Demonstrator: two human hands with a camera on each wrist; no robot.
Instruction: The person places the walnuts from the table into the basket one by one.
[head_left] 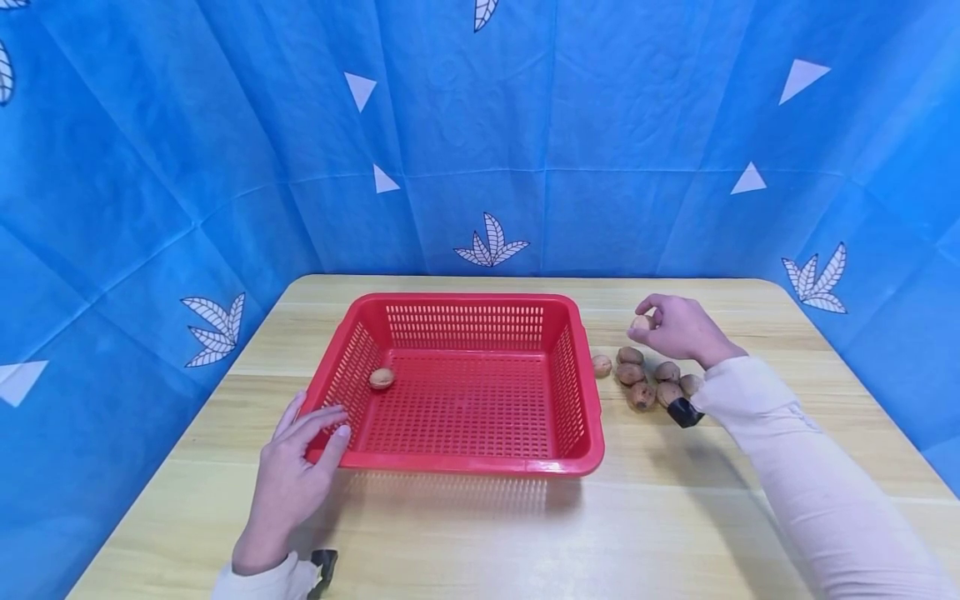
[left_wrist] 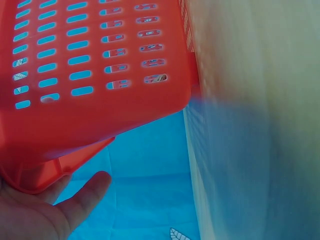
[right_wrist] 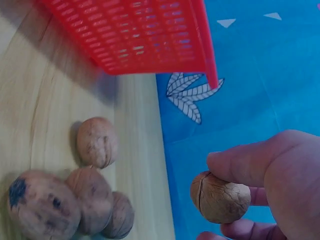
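Walnuts (head_left: 642,394) right of the basket (head_left: 465,463)

Creased blue cloth backdrop (head_left: 465,100) (white leaves (head_left: 492,237), triangles (head_left: 800,78)). Pale wood-grain table (head_left: 487,550), rounded far corners.

Left hand (head_left: 291,477) at red basket (head_left: 457,463); right hand (head_left: 681,327) pinches walnut (head_left: 641,322) near walnut pile (head_left: 631,373).

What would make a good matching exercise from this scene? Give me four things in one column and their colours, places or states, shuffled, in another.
Column one:
1. Basket
2. Left hand
3. Right hand
4. Cloth backdrop

Column two:
A. Holding a walnut in its fingers
B. Blue, with white leaves and triangles
C. Red, with one walnut inside
D. At the near left corner of the container

Right pairs: 1-C, 2-D, 3-A, 4-B.
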